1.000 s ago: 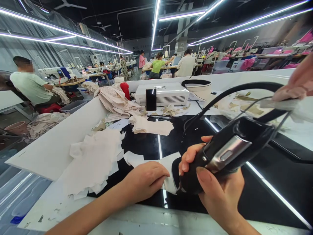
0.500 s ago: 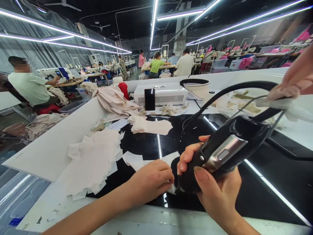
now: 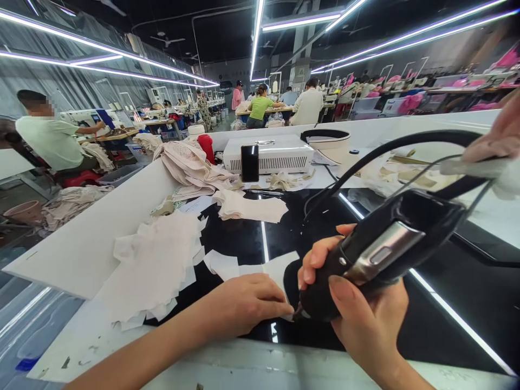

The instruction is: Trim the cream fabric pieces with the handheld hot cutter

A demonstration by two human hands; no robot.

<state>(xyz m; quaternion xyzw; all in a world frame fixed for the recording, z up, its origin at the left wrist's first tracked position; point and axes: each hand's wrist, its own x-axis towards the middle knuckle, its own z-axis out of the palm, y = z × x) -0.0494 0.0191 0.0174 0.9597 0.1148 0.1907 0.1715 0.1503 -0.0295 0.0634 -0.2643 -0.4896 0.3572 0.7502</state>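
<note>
My right hand (image 3: 365, 314) is wrapped round a black corded handheld tool (image 3: 377, 249) with a silver switch plate. The tool tilts down to the left, its tip low by my left fingertips. My left hand (image 3: 254, 303) has its fingers together on the edge of a cream fabric piece (image 3: 247, 268), pinching it beside the tool tip. Part of that piece is hidden under my left hand and behind the tool. A black cable (image 3: 406, 143) arches up from the tool's rear end.
Another person's hand (image 3: 499, 130) is at the cable, upper right, by translucent plastic. Fabric stacks (image 3: 150, 265) lie left on the glossy black tabletop (image 3: 450, 292). A white vented box (image 3: 280, 154), a phone (image 3: 249, 163) and a red object (image 3: 206, 147) stand behind.
The tool and my right hand have shifted slightly right. My left fingers have stretched toward the tool tip. The other person's hand has moved a little to the right.
</note>
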